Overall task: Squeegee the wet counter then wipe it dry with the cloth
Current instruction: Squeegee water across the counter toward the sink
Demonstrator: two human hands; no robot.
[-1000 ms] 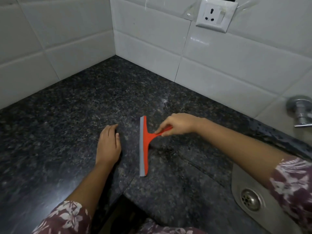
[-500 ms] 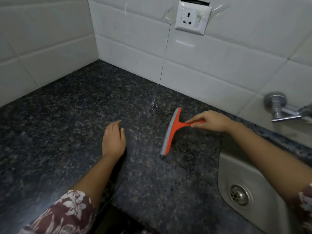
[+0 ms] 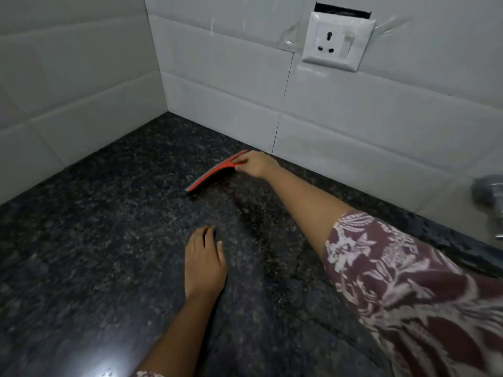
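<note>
Head view: right hand (image 3: 254, 164) on squeegee (image 3: 215, 171)

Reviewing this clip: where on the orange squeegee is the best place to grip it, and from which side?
Grip the squeegee by its short handle stem, approaching from the sink side, as the right hand does. The stem juts from the middle of the long blade, so the rubber edge stays pressed against the counter.

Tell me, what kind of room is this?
Probably a kitchen. There is a dark speckled stone counter set into a corner of white wall tiles, a wall socket above it, and part of a metal tap at the right edge. The right hand holds a red squeegee.
</note>
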